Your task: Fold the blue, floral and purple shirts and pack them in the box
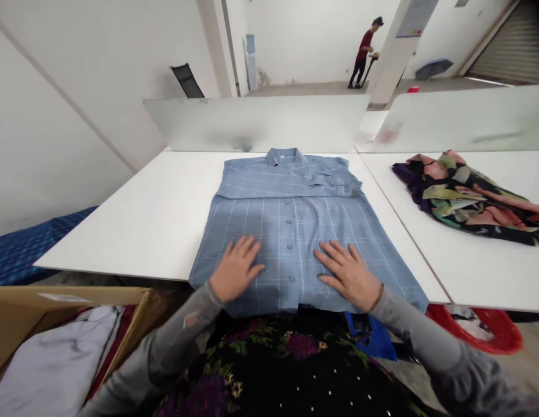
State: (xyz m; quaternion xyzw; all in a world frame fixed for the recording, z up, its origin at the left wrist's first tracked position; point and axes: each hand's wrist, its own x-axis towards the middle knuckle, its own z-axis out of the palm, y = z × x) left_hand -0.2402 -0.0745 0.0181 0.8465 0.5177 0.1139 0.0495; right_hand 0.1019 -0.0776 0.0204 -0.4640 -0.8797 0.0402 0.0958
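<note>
Shirt [269, 223] spread face up, lower body unfolded

The blue checked shirt lies on the white table [134, 214] in front of me, collar [284, 155] at the far end and hem just past the near edge. My left hand [237, 267] and right hand [350, 275] rest palm down on its lower front, one each side of the button row [289, 247], fingers loosely spread and gripping nothing.

I'd judge this partway along. Sleeve cloth [261, 180] already lies across the chest, though I can't tell exactly how both sleeves overlap there. The front looks buttoned. What remains, it seems, is the lower body: flat, at full width and length, with no fold made in it.
</note>
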